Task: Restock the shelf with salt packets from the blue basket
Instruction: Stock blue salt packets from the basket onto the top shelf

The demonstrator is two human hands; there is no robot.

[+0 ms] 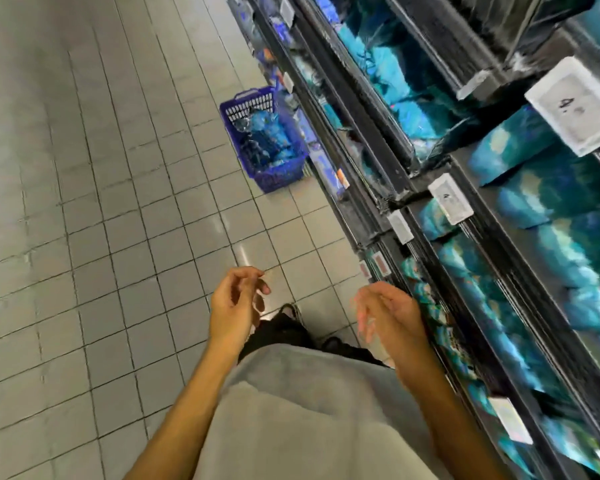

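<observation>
A blue plastic basket (278,174) stands on the tiled floor against the foot of the shelving, several steps ahead of me. Blue salt packets (267,136) lie inside it. The dark shelf unit (426,188) runs along my right side, its levels filled with turquoise and blue packets (561,216). My left hand (236,303) hangs in front of my waist with loosely curled fingers and holds nothing. My right hand (388,313) is beside it, close to the lower shelf edge, fingers relaxed and blurred, also holding nothing.
White price tags (451,199) stick out from the shelf rails. Grey floor tiles (118,202) stretch across the aisle to my left. My shoes (291,311) and grey top (309,410) show below my hands.
</observation>
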